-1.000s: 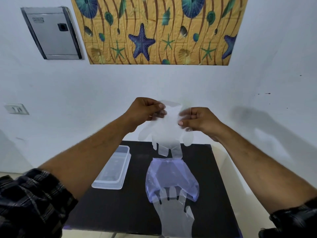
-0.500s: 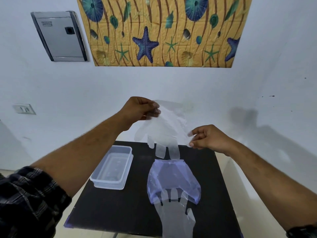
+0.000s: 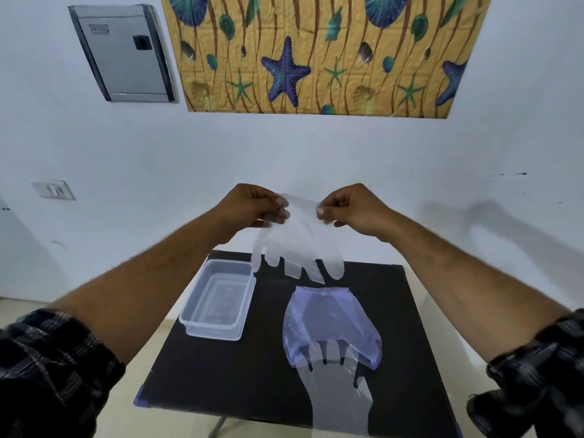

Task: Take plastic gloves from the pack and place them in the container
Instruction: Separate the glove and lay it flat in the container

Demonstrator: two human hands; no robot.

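I hold a clear plastic glove (image 3: pixel 297 248) up in the air above the far edge of the black table (image 3: pixel 252 374), its fingers hanging down. My left hand (image 3: pixel 252 207) pinches the cuff's left corner and my right hand (image 3: pixel 350 208) pinches the right corner. Below it lies the bluish plastic pack (image 3: pixel 328 324), with another clear glove (image 3: pixel 338 393) sticking out of its near end toward me. An open clear plastic container (image 3: pixel 218 305) stands on the table's left side, left of the pack; it looks empty.
The table is small, with pale floor around it and a white wall behind. A grey metal box (image 3: pixel 123 55), a sea-themed panel (image 3: pixel 316 55) and a wall switch (image 3: pixel 53 189) hang on that wall.
My right hand, which had dropped to the glove's lower right side, has come back up and taken hold of the cuff beside my left hand. The glove now hangs spread between both hands.
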